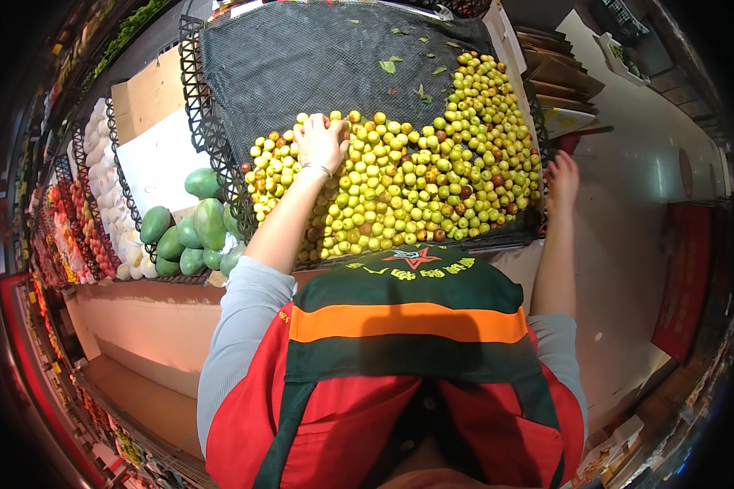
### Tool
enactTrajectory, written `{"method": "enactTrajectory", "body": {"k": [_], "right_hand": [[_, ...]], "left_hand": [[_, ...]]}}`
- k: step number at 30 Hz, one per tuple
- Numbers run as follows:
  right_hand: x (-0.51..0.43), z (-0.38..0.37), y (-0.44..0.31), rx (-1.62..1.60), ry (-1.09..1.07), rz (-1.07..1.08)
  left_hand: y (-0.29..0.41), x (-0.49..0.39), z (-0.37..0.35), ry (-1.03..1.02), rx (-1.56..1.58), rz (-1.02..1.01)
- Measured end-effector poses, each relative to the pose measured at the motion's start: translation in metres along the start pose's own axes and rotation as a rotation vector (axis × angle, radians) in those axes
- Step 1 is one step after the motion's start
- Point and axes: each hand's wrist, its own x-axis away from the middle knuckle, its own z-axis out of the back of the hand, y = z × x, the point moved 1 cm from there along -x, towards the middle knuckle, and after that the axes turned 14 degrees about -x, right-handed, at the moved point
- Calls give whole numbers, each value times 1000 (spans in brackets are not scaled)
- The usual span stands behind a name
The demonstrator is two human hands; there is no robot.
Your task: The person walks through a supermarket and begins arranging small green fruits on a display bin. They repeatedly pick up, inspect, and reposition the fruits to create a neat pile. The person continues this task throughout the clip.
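My left hand rests palm down with bent fingers on the far edge of a heap of green jujubes, some of them reddish brown. Whether its fingers hold a fruit is hidden. Black mesh netting lines the display bin beyond the heap, with a few loose green leaves on it. Off the bin's right side, my right hand is raised, its fingers loosely bent and no object visible in it. The jujubes reach up along the bin's right wall.
Black plastic lattice dividers border the bin on the left. Past them lie green papayas, a white board and fruit in white foam nets. Flattened cardboard stands at the right, near a red object with a green handle.
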Motion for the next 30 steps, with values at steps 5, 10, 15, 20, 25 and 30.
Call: {"method": "enactTrajectory", "body": {"k": [5,10,15,20,25,30], "right_hand": [[86,-75,34,-22,-534,-52],[169,-128,57,-309,-663,-584],[195,-135,81,-659,-572,-1109],[142,-86,64,-712,-512,-847],[17,0,-4,-778,17,-272],[-23,29,-26,-325,345,-149]], "left_hand": [[-2,9,3,127,263,58],[28,33,27,286,706,-99],[102,80,46,-104,598,-438],[93,97,41,69,607,-382],[4,81,26,101,399,82],[6,107,23,67,344,-309]]}}
